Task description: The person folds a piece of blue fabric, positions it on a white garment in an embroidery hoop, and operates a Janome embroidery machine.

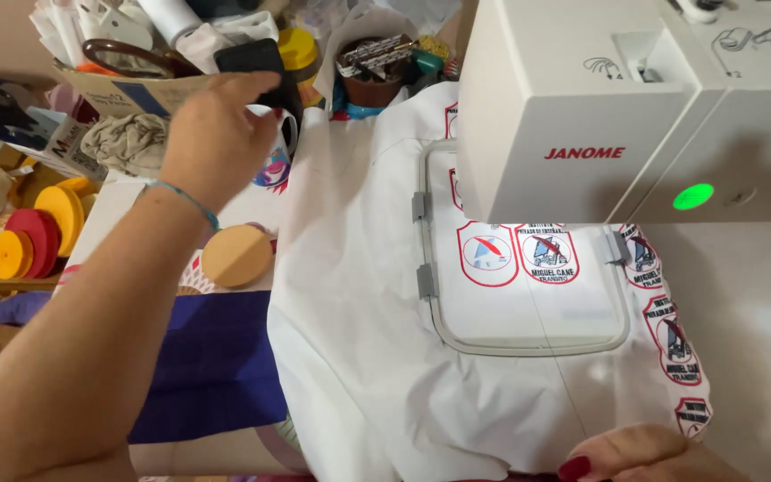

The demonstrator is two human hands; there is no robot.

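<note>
My left hand [216, 134] is fingers curled over the mug [280, 134] rim, grip unclear. Right hand [644, 453] lies flat on smooth white fabric [359, 357], beside the rounded plastic hoop [528, 344] under the machine [626, 98].

You get a bright, evenly lit view, warm in tone. The strongest light is the lamp under the sewing machine [635, 98] head: it throws a white pool onto the white fabric [359, 357] inside the embroidery hoop [528, 344], washing out the weave there while the stitched badges stay readable. A green indicator light [692, 196] glows with a soft halo. The machine casts a soft shadow onto the fabric to its right. Your left hand [216, 134] is slightly soft at the fingertips, likely motion blur. Your right hand [644, 455] is cut by the bottom edge. Clutter at the top left is dimmer and less crisp. Lines near the edges bow slightly.
</note>
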